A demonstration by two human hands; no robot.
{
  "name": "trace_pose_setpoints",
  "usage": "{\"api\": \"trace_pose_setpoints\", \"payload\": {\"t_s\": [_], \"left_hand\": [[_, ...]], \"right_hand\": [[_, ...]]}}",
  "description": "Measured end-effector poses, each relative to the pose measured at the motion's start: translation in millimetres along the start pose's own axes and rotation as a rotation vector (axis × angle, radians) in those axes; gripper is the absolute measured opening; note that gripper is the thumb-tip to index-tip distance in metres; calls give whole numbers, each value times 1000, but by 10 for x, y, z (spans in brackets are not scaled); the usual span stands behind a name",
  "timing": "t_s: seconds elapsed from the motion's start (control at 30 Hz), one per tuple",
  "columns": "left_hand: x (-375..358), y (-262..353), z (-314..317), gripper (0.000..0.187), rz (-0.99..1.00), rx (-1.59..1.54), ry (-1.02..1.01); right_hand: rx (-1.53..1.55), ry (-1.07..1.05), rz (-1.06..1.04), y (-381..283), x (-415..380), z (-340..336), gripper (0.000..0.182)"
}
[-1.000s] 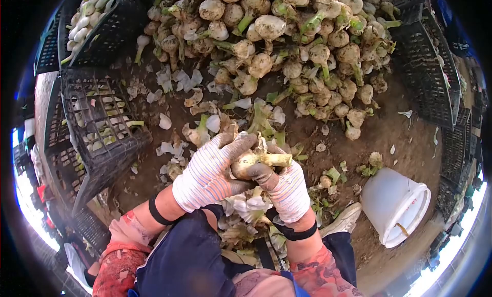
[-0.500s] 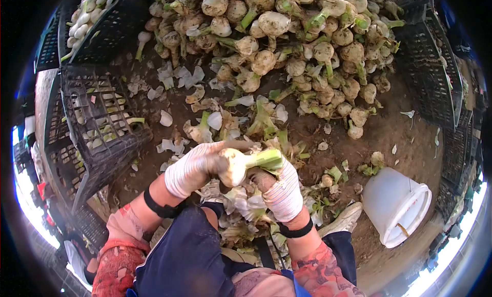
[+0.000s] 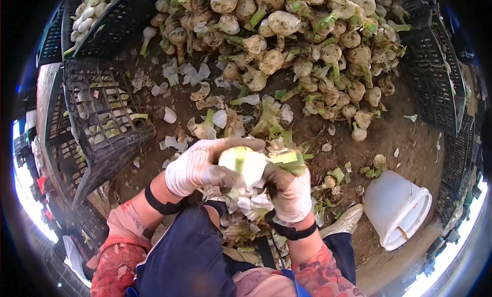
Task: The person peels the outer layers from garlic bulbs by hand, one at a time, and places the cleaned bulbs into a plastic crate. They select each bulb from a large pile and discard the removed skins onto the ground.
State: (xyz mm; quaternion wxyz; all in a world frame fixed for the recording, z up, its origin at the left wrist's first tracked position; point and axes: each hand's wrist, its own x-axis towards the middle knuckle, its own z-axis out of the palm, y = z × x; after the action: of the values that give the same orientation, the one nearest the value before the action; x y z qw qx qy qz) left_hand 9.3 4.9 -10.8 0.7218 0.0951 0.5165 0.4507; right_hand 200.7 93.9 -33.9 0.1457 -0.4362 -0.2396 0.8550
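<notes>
A pale, peeled-looking onion is in my left hand, whose gloved fingers wrap around its left side. My right hand, gloved too, is closed at the right of the bulb, by a green stem or strip of outer layer. Blur hides whether that green piece is still joined to the onion. Below both hands, between my legs, lies a heap of peeled layers.
A large pile of soil-covered onions spreads ahead. At left stands a dark crate of cleaned bulbs, with another crate behind it. More crates line the right. A white bucket lies tipped on the dirt floor.
The onion has turned in my left hand, its green stem no longer pointing plainly right. My right hand has shifted slightly right and down, with green material beside its fingers.
</notes>
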Motion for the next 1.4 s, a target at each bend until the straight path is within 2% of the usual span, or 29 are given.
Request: {"api": "trace_pose_setpoints", "payload": {"t_s": [0.03,0.07,0.13,0.17,0.2,0.27,0.3,0.33,0.4,0.43,0.47,0.53,0.57,0.6,0.67,0.7,0.73,0.8,0.9,0.93,1.0,1.03,1.07,1.1,1.13,1.23,1.27,1.33,1.4], "left_hand": [[9,4,1,90,54,86,-17],[15,8,4,91,109,172,-33],[-72,-6,44,94,135,-175,-91],[-171,68,60,99,75,-11,-107],[-166,139,90,102,122,180,-75],[-83,-74,41,97,278,177,-61],[-92,-100,55,86,159,73,-19],[-35,-130,50,86,165,74,-22],[103,-221,33,75,603,777,50],[90,-143,17,66,587,1075,109],[70,-146,26,66,589,1074,107],[15,-174,35,55,528,987,263],[28,-180,-33,49,605,1034,236],[7,-182,-29,49,596,1037,238],[-13,-128,41,38,410,1094,181],[4,-150,30,33,450,1117,199],[9,-143,42,33,449,1117,199],[26,-133,73,29,398,1257,205],[58,-184,87,20,486,1361,257],[73,-202,77,20,486,1360,257],[108,-227,53,14,559,1211,327],[116,-229,58,13,318,868,381],[125,-222,58,12,84,522,422],[119,-176,-7,16,85,390,407],[116,-205,-22,18,79,80,393],[81,-231,-42,22,108,-149,345],[77,-206,-46,23,108,-71,334],[62,-189,-24,24,105,-1,325],[31,-179,12,25,49,62,292]], "right_hand": [[-263,-9,-218,312,148,-167,13],[-264,-10,-219,271,174,-150,13],[-221,201,-77,130,249,-128,20],[-467,274,-53,331,392,-388,21],[-825,115,45,284,361,-460,33],[-1065,-138,-325,468,346,-442,53],[-831,-223,-193,167,138,-317,80],[-835,-222,-200,-7,62,-163,80],[78,-322,63,-182,-32,67,82],[-95,-220,123,-211,-24,109,75],[-96,-218,121,-146,-18,71,75],[-238,-9,-48,41,-2,-48,65],[-358,38,-26,-16,-41,-29,55],[-353,35,-19,13,-43,-16,55],[-784,-22,-360,71,-33,-7,52],[-850,-57,-475,114,-2,-40,51],[-850,-58,-475,109,-17,-27,51],[-1158,-29,-632,59,-56,39,53],[-1168,-48,-642,71,-46,-20,53],[-1169,-49,-642,106,-37,-33,53],[-731,-56,-402,189,-34,-47,58],[-732,-55,-400,184,-64,-40,58],[-489,-47,-293,162,-98,-18,60],[-248,-41,-187,148,-105,-4,62],[-248,-41,-188,162,-71,-27,62],[84,-164,46,126,-17,-97,71],[83,-164,42,91,-13,-65,71],[149,-108,217,54,9,-31,73],[-601,-192,2,157,78,-74,64]]}}
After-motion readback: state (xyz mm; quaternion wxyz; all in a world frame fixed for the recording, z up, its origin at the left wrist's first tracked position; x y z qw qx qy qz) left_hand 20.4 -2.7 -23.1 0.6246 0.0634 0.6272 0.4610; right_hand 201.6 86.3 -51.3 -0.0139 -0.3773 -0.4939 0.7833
